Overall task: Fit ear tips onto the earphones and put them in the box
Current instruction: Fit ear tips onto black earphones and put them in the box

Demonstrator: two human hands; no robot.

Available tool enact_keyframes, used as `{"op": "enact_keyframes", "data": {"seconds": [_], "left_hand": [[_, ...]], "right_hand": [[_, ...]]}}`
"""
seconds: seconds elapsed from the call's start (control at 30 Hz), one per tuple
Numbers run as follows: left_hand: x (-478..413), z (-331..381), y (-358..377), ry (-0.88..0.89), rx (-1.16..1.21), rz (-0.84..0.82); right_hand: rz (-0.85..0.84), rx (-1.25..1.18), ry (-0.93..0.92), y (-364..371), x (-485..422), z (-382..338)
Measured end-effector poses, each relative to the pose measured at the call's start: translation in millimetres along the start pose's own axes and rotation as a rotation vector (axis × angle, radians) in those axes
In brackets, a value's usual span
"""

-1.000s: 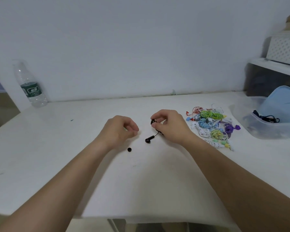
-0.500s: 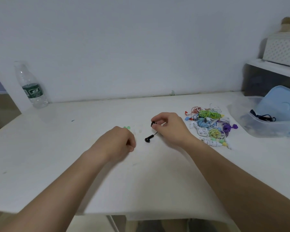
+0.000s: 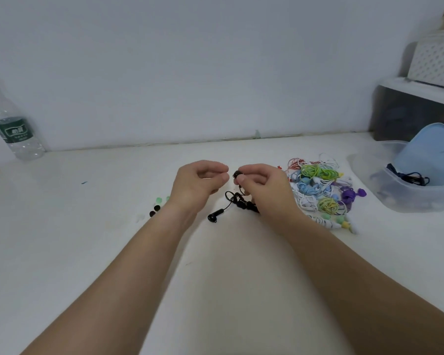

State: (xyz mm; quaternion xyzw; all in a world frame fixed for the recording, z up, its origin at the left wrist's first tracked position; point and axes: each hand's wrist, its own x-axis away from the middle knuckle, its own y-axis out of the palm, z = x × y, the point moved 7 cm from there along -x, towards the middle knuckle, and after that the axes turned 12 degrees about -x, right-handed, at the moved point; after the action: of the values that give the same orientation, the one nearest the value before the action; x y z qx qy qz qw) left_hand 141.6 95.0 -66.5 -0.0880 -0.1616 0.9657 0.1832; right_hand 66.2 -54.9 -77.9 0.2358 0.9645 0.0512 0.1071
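**Earphone desk: one black bud held up between the hands**

The white table (image 3: pixel 87 252) fills most of the view, pushed up against a plain wall. Far right on it sits the clear plastic box (image 3: pixel 408 201), with a blue lid (image 3: pixel 436 155) leaning tilted inside it and a dark set of earphones (image 3: pixel 410 176) lying in it. Behind the box there's a shelf with a white perforated basket (image 3: pixel 436 60) on top. Way over on the left by the wall stands a water bottle (image 3: pixel 13 129), upright, green label.

Between the box and the hands is a messy pile of coloured earphones (image 3: pixel 318 190), with green, blue, white, purple and red cables all tangled up.

Both hands are over the middle of the table, nearly touching. The right hand (image 3: pixel 264 190) pinches one earbud (image 3: pixel 237 174) of the black earphones (image 3: pixel 241 203) between thumb and forefinger, with the bud facing the left hand. The left hand (image 3: pixel 198 183) has its fingers curled, thumb and forefinger tips close together. I can't tell if anything's pinched in there, it's too small to see. The black cable hangs in a bundle down to the table, and the second earbud (image 3: pixel 213 216) lies flat on the table below the left hand.

Just left of the left wrist, a few loose ear tips (image 3: pixel 157 208) sit on the table, some black, some pale green.
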Motion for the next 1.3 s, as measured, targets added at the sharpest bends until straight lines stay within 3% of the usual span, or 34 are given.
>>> {"op": "enact_keyframes", "data": {"seconds": [0.17,0.37,1.3], "left_hand": [[-0.8,-10.4,6.9,-0.101,0.358,-0.049],[4.4,-12.0,5.7,-0.166,0.579,-0.09],[11.4,-6.1,8.1,-0.158,0.574,-0.145]], "right_hand": [[-0.007,-0.059,0.021,1.7,1.7,-4.1],[-0.003,-0.16,0.056,5.9,5.2,-3.4],[-0.025,-0.017,-0.108,5.5,3.4,-19.8]]}}
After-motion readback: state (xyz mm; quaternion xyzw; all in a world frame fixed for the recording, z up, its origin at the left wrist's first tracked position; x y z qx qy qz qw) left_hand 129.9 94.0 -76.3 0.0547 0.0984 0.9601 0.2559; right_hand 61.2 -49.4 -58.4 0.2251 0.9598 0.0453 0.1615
